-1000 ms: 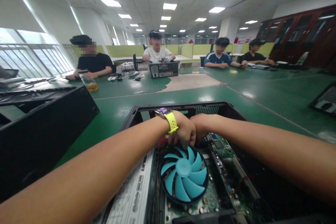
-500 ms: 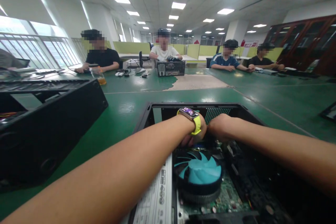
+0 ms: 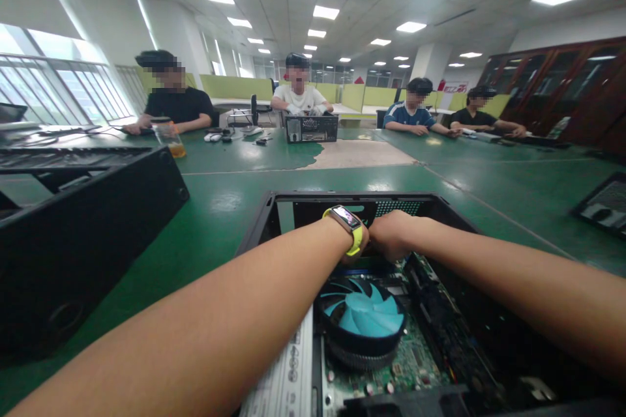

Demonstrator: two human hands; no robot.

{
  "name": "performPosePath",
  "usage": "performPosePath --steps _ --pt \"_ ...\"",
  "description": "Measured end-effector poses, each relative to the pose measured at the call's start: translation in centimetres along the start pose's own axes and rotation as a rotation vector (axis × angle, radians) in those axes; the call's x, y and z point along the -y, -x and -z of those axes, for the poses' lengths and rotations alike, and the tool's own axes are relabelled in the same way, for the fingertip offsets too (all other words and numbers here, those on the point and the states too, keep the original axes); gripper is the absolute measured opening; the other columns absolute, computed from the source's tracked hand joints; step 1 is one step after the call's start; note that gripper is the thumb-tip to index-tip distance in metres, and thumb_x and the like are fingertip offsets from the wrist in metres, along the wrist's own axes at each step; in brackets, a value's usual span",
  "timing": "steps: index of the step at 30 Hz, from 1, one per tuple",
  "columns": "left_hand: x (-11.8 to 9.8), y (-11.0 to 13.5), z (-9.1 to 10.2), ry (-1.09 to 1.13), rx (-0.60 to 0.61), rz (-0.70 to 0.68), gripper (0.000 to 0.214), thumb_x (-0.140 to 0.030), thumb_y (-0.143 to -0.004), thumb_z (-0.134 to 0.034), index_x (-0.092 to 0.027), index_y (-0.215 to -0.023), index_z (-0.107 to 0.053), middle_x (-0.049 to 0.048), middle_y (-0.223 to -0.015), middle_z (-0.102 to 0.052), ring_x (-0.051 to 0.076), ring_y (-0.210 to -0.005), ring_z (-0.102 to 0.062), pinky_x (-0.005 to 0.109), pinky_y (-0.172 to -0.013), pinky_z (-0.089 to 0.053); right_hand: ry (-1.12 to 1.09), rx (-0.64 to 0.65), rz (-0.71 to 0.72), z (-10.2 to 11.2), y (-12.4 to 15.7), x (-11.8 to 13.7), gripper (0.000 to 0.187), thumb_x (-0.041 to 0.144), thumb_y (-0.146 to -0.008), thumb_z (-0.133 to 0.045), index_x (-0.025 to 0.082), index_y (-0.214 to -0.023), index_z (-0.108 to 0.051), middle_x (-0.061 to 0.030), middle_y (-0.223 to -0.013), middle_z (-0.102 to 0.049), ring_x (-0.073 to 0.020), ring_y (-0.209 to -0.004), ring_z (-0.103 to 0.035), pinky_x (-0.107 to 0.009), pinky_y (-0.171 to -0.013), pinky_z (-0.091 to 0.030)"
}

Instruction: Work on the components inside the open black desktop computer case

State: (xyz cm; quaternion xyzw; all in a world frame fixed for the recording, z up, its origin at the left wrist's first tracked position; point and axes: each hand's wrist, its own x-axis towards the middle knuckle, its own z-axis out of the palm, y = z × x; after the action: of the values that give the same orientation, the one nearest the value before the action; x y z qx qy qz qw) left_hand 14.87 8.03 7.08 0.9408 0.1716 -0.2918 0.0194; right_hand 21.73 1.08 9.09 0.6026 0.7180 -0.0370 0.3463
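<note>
Both hands, left hand point(image 3: 359, 249) and right hand point(image 3: 391, 236), curl together inside the open computer case point(image 3: 274, 208) behind the blue fan point(image 3: 364, 314); what they grip is hidden. A slip could scrape the circuit board point(image 3: 415, 361).

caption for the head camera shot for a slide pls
Both hands, left hand and right hand, reach together into an open computer case behind a blue cooling fan on a green table.
</note>
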Motion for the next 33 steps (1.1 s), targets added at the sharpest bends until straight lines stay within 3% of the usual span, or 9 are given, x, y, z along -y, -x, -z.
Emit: performPosePath --steps 2,5,13,17,22,28,33 --pt "-0.3 0.4 0.2 -0.100 0.061 -0.005 0.029 -0.025 -0.047 -0.077 -0.016 -0.075 -0.073 0.0101 -0.085 -0.071 0.026 -0.072 -0.063 0.036 -0.067 -0.053 0.000 -0.012 -0.034 -0.2 -0.1 -0.2 0.042 0.024 -0.059 -0.067 0.014 -0.100 -0.069 -0.0155 -0.100 -0.067 -0.0292 -0.091 -0.063 -0.033 -0.067 -0.049" --pt "-0.8 1.0 0.4 -0.118 0.038 0.017 0.037 -0.025 -0.052 -0.074 -0.015 -0.087 -0.073 0.0117 -0.093 -0.070 0.027 -0.078 -0.063 0.036 -0.069 -0.052 -0.023 -0.034 -0.054 -0.4 -0.3 -0.3 0.051 0.028 -0.057 -0.069 0.015 -0.107 -0.066 -0.0155 -0.105 -0.066 -0.0299 -0.094 -0.062 -0.035 -0.070 -0.050" --pt "-1.0 2.3 1.2 -0.089 -0.014 -0.032 0.028 -0.028 -0.062 -0.066 -0.018 -0.088 -0.072 0.0095 -0.093 -0.070 0.027 -0.082 -0.063 0.032 -0.065 -0.050 -0.053 0.003 -0.098 -0.4 -0.3 -0.6 0.046 0.028 -0.056 -0.070 0.017 -0.101 -0.069 -0.0140 -0.101 -0.067 -0.0284 -0.092 -0.063 -0.034 -0.071 -0.049" --pt "-1.3 2.4 1.4 -0.091 0.007 -0.004 0.037 -0.031 -0.059 -0.070 -0.019 -0.094 -0.071 0.0091 -0.096 -0.070 0.027 -0.082 -0.063 0.033 -0.065 -0.050 -0.032 0.032 -0.070 -0.2 -0.4 -0.4 0.050 0.028 -0.056 -0.071 0.015 -0.103 -0.068 -0.0156 -0.103 -0.066 -0.0305 -0.094 -0.062 -0.036 -0.070 -0.050" --pt "-1.9 2.3 1.5 -0.142 0.100 0.055 0.042 -0.022 -0.054 -0.074 -0.019 -0.096 -0.071 0.0087 -0.102 -0.068 0.026 -0.088 -0.062 0.031 -0.070 -0.050 -0.031 0.047 -0.109 0.3 -0.2 -0.2 0.046 0.026 -0.054 -0.072 0.018 -0.098 -0.070 -0.0132 -0.102 -0.067 -0.0295 -0.093 -0.062 -0.036 -0.071 -0.050" --pt "-1.5 2.1 1.1 -0.166 -0.009 0.024 0.038 -0.028 -0.056 -0.072 -0.019 -0.093 -0.070 0.0094 -0.103 -0.068 0.027 -0.087 -0.062 0.034 -0.067 -0.051 -0.014 0.065 -0.097 0.2 -0.3 -0.4 0.046 0.028 -0.055 -0.072 0.017 -0.099 -0.069 -0.0133 -0.107 -0.065 -0.0299 -0.093 -0.062 -0.037 -0.071 -0.050" --pt "-1.7 2.3 1.2 -0.153 0.032 0.040 0.040 -0.025 -0.056 -0.072 -0.019 -0.095 -0.069 0.0097 -0.103 -0.068 0.027 -0.087 -0.062 0.034 -0.068 -0.051 -0.011 0.052 -0.108 0.1 -0.4 -0.3 0.050 0.026 -0.056 -0.071 0.016 -0.106 -0.067 -0.0152 -0.110 -0.064 -0.0317 -0.096 -0.061 -0.039 -0.073 -0.051"
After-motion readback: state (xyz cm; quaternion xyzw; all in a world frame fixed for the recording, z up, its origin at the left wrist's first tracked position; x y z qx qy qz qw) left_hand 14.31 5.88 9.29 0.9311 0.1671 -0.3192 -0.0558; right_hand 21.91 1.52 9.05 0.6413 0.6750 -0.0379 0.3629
